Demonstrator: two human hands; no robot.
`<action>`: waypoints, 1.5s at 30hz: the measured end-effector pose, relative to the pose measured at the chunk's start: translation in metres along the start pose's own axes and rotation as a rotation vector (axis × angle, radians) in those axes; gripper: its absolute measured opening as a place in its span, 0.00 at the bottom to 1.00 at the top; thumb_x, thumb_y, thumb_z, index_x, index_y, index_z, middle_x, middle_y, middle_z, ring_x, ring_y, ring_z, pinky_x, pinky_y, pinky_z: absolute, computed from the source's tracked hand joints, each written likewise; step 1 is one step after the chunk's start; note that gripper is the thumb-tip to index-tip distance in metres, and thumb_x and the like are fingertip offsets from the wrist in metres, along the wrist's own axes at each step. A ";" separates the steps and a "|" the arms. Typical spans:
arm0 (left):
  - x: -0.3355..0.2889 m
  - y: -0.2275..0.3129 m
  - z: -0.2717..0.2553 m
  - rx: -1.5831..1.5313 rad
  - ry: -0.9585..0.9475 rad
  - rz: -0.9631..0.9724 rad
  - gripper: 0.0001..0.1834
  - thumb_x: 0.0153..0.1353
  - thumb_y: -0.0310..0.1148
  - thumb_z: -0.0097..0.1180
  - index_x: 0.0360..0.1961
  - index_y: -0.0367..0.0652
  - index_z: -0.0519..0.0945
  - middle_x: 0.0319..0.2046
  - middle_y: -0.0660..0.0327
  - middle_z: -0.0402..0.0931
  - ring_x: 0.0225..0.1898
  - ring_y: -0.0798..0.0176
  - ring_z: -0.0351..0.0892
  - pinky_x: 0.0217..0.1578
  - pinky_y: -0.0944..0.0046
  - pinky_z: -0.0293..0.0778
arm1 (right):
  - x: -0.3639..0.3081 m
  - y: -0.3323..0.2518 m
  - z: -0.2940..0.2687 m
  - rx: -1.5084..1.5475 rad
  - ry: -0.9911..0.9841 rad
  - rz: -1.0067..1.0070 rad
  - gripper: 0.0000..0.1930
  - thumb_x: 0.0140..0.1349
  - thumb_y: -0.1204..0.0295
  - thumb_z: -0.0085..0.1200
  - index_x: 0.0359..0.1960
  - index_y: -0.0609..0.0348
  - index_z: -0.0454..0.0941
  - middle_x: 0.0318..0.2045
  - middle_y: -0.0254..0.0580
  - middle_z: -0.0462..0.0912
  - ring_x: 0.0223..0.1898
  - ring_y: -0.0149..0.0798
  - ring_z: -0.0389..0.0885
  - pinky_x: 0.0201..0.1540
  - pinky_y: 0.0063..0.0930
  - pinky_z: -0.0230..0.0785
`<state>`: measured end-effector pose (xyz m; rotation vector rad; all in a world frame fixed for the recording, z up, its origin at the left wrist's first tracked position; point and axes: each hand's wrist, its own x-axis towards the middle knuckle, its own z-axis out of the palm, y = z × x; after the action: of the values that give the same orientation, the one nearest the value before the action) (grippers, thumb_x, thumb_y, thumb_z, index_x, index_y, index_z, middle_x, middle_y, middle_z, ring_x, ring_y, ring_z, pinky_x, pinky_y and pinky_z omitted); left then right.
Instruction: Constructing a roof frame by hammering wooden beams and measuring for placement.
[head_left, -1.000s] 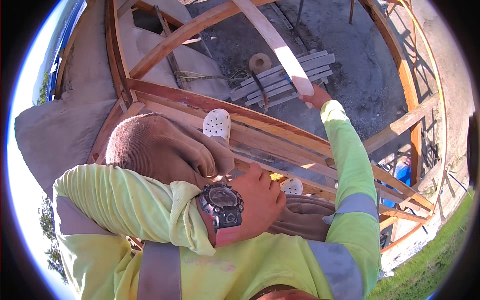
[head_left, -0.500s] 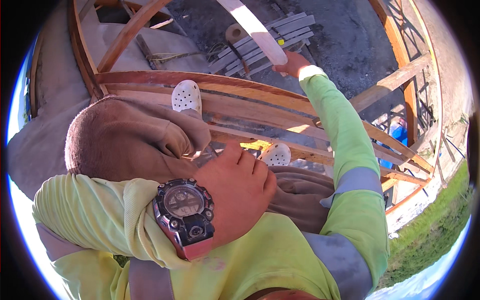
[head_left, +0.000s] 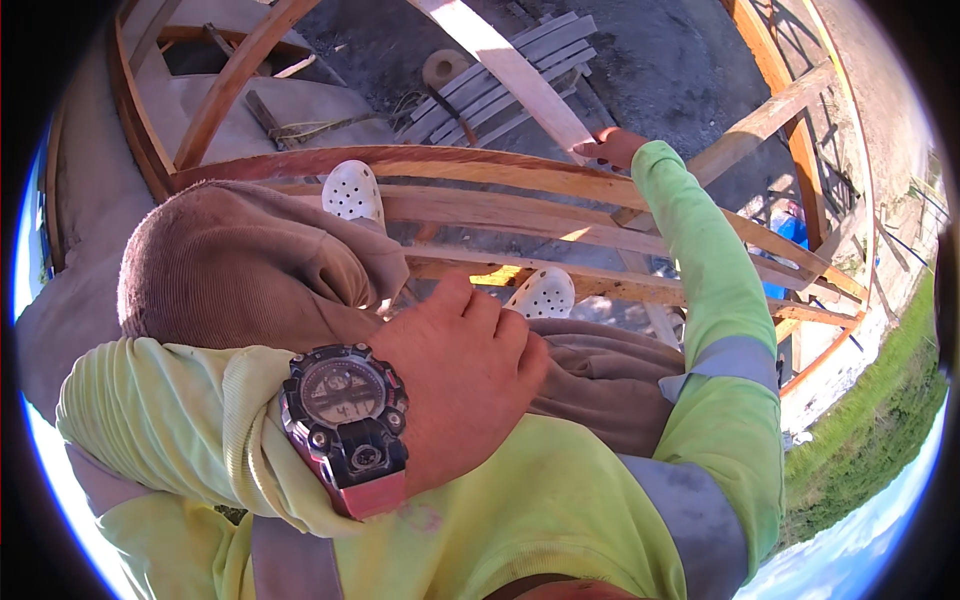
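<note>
A pale wooden board slants down from the top, its lower end at the near frame's upper beam. My right hand, on an outstretched arm, has its fingers closed at the right edge of that end. In front of my chest is my left hand, its back toward me and its fingers curled. Whatever it may hold is hidden beneath it. A chunky black and red watch is on the left wrist.
My feet, in white perforated clogs, are among the parallel timber beams. A diagonal brace rises at the left, another timber at the right. Stacked planks and a round roll lie far below.
My right hand has moved right and slightly down, and the board's lower end has come down to the upper beam. The left hand remains curled at my chest; the view has shifted slightly.
</note>
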<state>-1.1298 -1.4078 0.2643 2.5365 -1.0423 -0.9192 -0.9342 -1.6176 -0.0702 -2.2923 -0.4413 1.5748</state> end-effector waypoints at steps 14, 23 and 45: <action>0.005 0.007 0.022 0.118 0.050 -0.046 0.15 0.50 0.33 0.49 0.39 0.37 0.74 0.29 0.58 0.74 0.34 0.59 0.75 0.40 0.60 0.66 | 0.003 -0.022 0.010 0.195 0.034 -0.017 0.35 0.54 0.49 0.55 0.59 0.55 0.62 0.52 0.45 0.73 0.51 0.41 0.72 0.49 0.33 0.68; -0.009 0.008 0.008 0.098 -0.048 -0.061 0.19 0.48 0.32 0.50 0.43 0.37 0.74 0.32 0.59 0.72 0.38 0.59 0.73 0.43 0.61 0.64 | 0.023 -0.027 0.021 0.015 0.132 -0.172 0.40 0.40 0.57 0.64 0.55 0.61 0.64 0.49 0.52 0.74 0.51 0.46 0.73 0.53 0.34 0.63; -0.010 0.007 0.003 0.020 -0.001 -0.045 0.20 0.48 0.33 0.50 0.44 0.38 0.75 0.30 0.60 0.70 0.35 0.61 0.70 0.43 0.63 0.63 | -0.030 -0.010 0.029 -0.161 0.104 -0.132 0.34 0.41 0.52 0.62 0.48 0.61 0.71 0.40 0.50 0.79 0.42 0.47 0.77 0.46 0.33 0.66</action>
<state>-1.1413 -1.4056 0.2697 2.5864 -1.0036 -0.9270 -0.9725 -1.6190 -0.0510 -2.3953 -0.7000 1.3962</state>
